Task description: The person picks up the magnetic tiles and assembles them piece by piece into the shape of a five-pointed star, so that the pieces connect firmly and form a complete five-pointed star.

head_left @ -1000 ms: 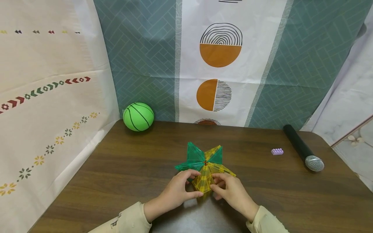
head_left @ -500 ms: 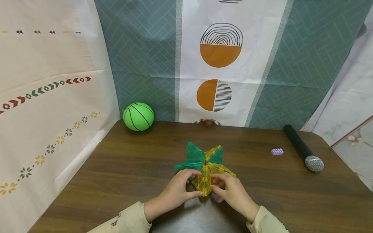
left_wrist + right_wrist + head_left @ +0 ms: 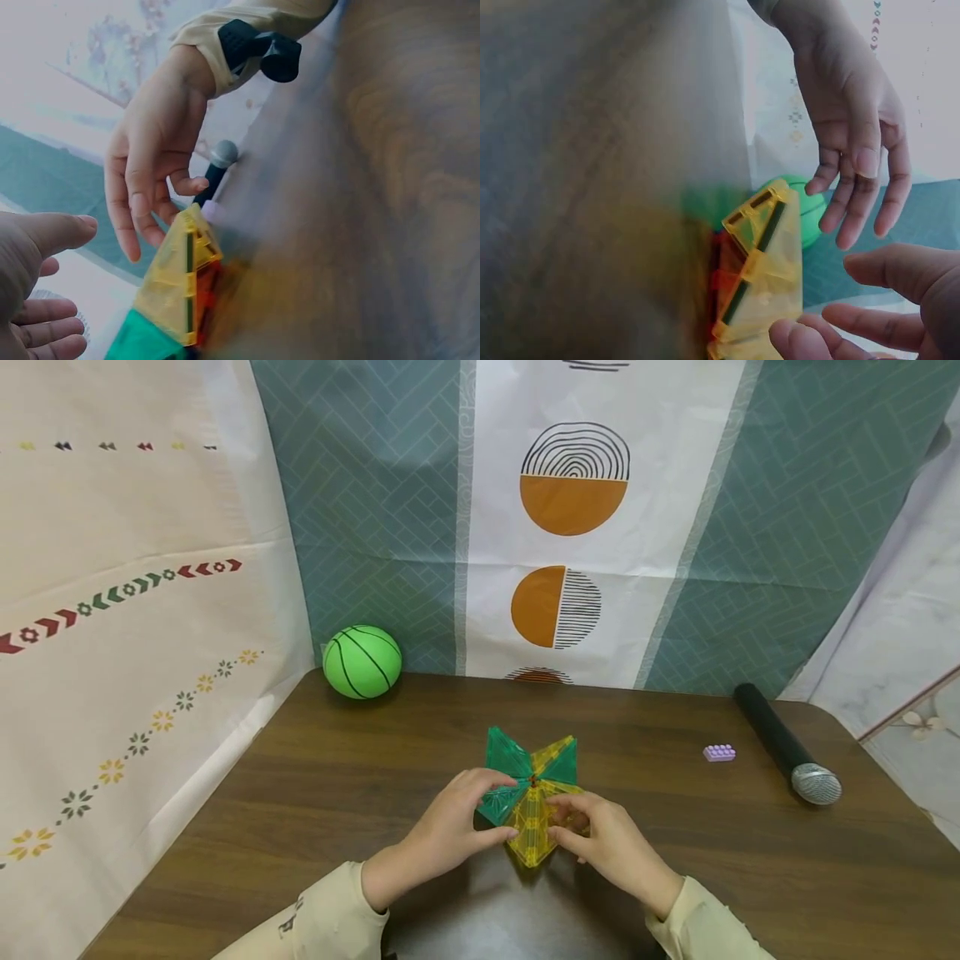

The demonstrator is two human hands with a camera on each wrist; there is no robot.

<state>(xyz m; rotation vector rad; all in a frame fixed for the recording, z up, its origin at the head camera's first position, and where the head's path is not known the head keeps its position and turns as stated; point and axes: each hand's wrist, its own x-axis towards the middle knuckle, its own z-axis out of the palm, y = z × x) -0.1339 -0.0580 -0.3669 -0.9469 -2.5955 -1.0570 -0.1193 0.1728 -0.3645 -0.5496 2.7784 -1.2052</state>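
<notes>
A star-shaped build of translucent magnetic tiles [image 3: 531, 827], green and yellow, stands on the brown table between my two hands. Red shows low on its side in the right wrist view, below the yellow tiles [image 3: 769, 277]. My left hand [image 3: 453, 818] is at its left, thumb and fingers spread apart and overlapping a green tile [image 3: 498, 802] in the head view. On the other side, my right hand [image 3: 611, 843] has loosely bent fingers right beside the yellow point. In the left wrist view its fingers hang relaxed, pinching nothing.
A green ball [image 3: 362, 662] sits at the back left corner of the table [image 3: 315, 793]. Toward the right lie a small purple building brick [image 3: 719, 752] and a black microphone [image 3: 783, 743] with a silver head. Patterned cloth [image 3: 367, 527] hangs behind the table.
The front yellow point swung slightly and straightened between the hands. My left hand has since shifted up over the left green tiles, its fingers farther from the yellow point. The head view has shifted slightly.
</notes>
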